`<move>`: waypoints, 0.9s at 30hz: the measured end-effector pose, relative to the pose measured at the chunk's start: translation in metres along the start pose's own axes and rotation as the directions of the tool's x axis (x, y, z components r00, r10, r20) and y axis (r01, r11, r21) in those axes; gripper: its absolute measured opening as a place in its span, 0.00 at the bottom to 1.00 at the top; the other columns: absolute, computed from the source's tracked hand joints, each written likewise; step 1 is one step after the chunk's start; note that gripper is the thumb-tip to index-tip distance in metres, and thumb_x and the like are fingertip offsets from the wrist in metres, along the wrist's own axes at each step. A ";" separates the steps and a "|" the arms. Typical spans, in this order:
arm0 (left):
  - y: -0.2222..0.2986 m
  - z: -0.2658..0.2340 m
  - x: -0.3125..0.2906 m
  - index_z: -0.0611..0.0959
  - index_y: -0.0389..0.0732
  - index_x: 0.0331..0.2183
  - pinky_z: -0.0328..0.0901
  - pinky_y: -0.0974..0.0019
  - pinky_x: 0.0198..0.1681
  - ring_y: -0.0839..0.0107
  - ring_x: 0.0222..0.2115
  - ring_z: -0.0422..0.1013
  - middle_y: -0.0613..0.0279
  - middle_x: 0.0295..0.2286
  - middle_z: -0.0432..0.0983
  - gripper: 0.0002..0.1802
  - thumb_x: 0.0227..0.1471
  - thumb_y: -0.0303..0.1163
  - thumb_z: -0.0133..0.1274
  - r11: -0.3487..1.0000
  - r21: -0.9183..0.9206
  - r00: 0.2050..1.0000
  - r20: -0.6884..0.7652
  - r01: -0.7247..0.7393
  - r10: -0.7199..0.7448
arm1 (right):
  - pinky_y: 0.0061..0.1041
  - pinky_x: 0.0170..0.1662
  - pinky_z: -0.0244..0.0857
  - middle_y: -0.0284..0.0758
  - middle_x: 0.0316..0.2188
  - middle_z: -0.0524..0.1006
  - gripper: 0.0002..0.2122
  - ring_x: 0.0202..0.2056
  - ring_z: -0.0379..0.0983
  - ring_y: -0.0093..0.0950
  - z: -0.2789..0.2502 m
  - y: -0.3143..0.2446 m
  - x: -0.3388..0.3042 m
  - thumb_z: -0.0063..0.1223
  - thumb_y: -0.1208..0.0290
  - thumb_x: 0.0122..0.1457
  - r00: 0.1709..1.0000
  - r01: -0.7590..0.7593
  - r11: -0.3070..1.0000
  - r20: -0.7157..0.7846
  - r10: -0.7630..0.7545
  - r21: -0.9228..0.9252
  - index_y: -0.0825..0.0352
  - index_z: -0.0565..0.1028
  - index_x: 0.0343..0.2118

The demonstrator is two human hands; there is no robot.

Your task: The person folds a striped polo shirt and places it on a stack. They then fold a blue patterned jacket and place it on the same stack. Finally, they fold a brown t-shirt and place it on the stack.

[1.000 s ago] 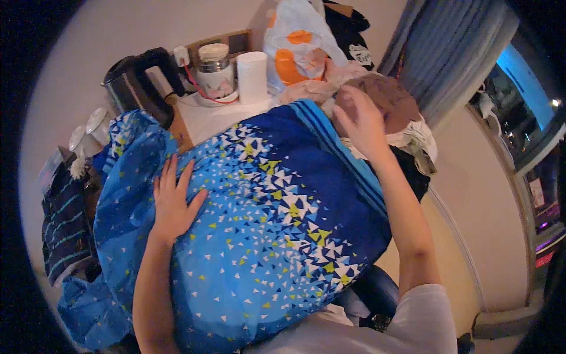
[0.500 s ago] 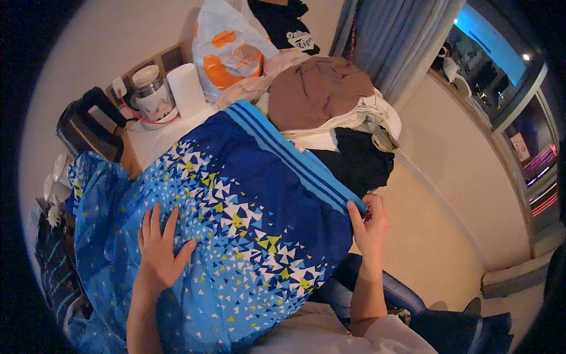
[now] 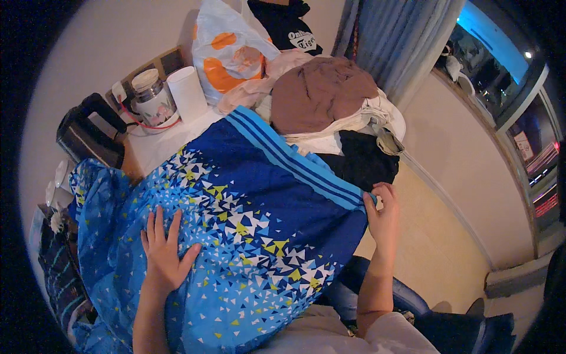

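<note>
A large blue cloth (image 3: 236, 194) with white and yellow-green triangles is spread in front of me, its left part bunched. A light-blue band with dark stripes (image 3: 295, 159) runs along its far edge. My left hand (image 3: 168, 251) lies flat on the patterned part, fingers spread. At the band's right end my right hand (image 3: 383, 215) pinches the corner between thumb and fingers. Just beyond the band lie a black garment (image 3: 368, 156) and a brown cloth (image 3: 321, 94) on a pile of pale cloth.
At the back left stand a black kettle (image 3: 88, 133), a flowered jar (image 3: 154, 103) and a white paper roll (image 3: 187, 94). Behind them is a white plastic bag with orange spots (image 3: 227, 59). A grey-blue curtain (image 3: 395, 47) hangs near the window at right. Dark striped fabric (image 3: 59, 265) lies at far left.
My right hand has moved slightly right and up with the cloth's corner, drawing the band straighter. The left hand stays flat on the cloth, a little shifted in view.
</note>
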State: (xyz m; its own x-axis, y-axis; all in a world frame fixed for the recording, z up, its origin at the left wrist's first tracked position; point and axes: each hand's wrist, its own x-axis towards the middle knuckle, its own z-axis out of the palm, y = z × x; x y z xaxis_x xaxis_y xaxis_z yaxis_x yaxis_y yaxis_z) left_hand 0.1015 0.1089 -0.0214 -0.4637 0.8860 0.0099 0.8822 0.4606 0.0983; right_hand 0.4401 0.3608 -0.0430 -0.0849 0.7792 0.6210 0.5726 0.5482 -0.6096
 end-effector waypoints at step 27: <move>-0.004 0.005 -0.003 0.62 0.48 0.59 0.38 0.31 0.57 0.39 0.60 0.41 0.39 0.60 0.45 0.41 0.48 0.58 0.50 0.994 -0.098 0.994 -0.105 -0.053 0.042 | 0.40 0.31 0.68 0.45 0.22 0.77 0.10 0.27 0.75 0.45 0.189 -0.094 0.102 0.52 0.62 0.56 0.753 0.487 0.872 0.533 -0.386 -0.057 0.65 0.71 0.29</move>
State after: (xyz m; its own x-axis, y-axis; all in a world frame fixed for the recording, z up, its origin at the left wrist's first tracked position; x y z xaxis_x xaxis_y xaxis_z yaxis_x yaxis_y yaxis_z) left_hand 0.0992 0.1046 -0.0269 -0.4320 0.8940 0.1185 0.8930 0.4057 0.1948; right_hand 0.2239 0.4463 -0.0154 -0.7194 0.5370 0.4406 0.5040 0.8400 -0.2009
